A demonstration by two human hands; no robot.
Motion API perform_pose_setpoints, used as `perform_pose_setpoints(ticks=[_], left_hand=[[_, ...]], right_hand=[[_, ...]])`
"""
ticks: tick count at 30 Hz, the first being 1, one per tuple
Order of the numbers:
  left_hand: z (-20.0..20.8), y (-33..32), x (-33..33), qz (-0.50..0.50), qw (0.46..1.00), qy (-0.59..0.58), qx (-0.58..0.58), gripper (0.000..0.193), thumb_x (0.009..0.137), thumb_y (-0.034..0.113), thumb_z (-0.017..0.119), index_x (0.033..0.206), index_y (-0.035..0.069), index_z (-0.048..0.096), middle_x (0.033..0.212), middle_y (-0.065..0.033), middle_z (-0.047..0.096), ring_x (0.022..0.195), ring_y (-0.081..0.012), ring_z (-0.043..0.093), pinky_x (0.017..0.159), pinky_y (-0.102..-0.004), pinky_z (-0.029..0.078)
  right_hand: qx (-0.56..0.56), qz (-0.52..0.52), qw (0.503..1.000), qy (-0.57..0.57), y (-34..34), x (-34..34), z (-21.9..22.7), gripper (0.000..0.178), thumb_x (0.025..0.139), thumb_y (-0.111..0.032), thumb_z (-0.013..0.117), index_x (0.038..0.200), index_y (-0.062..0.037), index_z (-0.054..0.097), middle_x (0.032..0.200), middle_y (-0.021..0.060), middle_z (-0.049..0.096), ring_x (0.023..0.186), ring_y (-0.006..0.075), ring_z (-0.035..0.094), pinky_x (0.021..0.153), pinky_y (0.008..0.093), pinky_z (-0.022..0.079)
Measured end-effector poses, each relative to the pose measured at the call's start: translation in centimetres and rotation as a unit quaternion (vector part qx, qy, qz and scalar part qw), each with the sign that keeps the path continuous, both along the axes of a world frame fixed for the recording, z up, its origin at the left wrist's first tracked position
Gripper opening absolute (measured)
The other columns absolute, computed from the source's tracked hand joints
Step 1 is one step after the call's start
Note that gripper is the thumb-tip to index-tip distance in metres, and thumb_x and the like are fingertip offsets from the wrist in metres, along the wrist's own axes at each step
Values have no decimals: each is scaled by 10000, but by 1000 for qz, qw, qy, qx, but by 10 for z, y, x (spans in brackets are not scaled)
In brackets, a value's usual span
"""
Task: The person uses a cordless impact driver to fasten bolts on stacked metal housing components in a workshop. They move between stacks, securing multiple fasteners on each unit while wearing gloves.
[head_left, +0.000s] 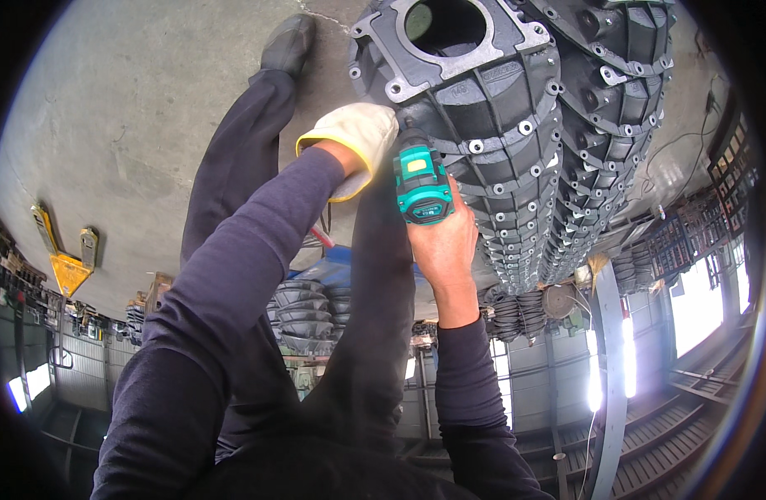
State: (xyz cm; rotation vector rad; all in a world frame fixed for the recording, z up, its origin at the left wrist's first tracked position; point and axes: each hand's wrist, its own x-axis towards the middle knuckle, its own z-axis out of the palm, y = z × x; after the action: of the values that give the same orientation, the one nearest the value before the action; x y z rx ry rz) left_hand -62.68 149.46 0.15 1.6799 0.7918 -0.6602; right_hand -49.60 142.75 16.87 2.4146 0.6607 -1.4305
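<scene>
Workshop surroundings fill the background: bare concrete floor (133,108), a yellow pallet jack (66,258), and further stacks of dark castings (304,312). Directly before the person stands a long row of grey cast housings (516,142), ribbed, with bright bolt heads along their flanges. The right hand (445,246) is clenched around a teal cordless driver (422,185), its nose pressed against the flange of the nearest housing. The left hand (354,137), in a pale work glove, rests against that same casting beside the tool. Many bolts already appear seated along the row; work seems to be at the front housing, though how many fasteners remain cannot be told.
</scene>
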Motion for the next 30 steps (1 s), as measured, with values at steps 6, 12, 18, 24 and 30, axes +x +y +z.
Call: perform_pose_setpoints(ticks=[6, 12, 18, 24, 30], left_hand=[[0, 0, 0, -17, 1000, -6, 5, 257, 969, 154, 563, 1048, 55, 787, 1113, -207, 768, 1072, -372, 745, 920, -448, 584], [-4, -4, -2, -32, 999, -27, 29, 246, 972, 143, 571, 1054, 64, 789, 1088, -204, 775, 1053, -362, 752, 909, -438, 589], [-10, -9, -9, 44, 999, -28, 3, 229, 975, 178, 594, 1062, 77, 781, 1059, -215, 774, 1025, -374, 751, 897, -458, 584], [-9, -15, -12, 116, 992, -33, -22, 230, 972, 208, 603, 1066, 79, 768, 1050, -215, 770, 1026, -399, 736, 903, -483, 571], [-10, -21, -13, 143, 988, -47, -23, 288, 970, 235, 549, 1039, 43, 752, 999, -248, 757, 961, -437, 737, 849, -495, 586]], right_hand=[[-2, -16, 1000, 4, 2, -1, 2, 607, 844, -360, 809, 1392, -151, 653, 1084, 252, 766, 1041, 475, 725, 884, 526, 570], [17, -19, 1000, -3, 2, -2, 1, 594, 842, -352, 816, 1372, -129, 663, 1075, 252, 768, 1040, 477, 726, 877, 526, 575], [55, -6, 998, -32, 2, -6, 2, 328, 861, -164, 771, 1168, -65, 710, 953, 227, 763, 929, 463, 736, 825, 496, 562], [31, 5, 999, -7, 0, 0, 0, 569, 849, -341, 807, 1366, -141, 679, 1080, 225, 776, 1027, 451, 735, 884, 511, 577], [86, 6, 996, 28, 2, 7, 5, 487, 873, -299, 785, 1311, -100, 705, 1081, 206, 779, 1026, 446, 734, 874, 481, 579]])
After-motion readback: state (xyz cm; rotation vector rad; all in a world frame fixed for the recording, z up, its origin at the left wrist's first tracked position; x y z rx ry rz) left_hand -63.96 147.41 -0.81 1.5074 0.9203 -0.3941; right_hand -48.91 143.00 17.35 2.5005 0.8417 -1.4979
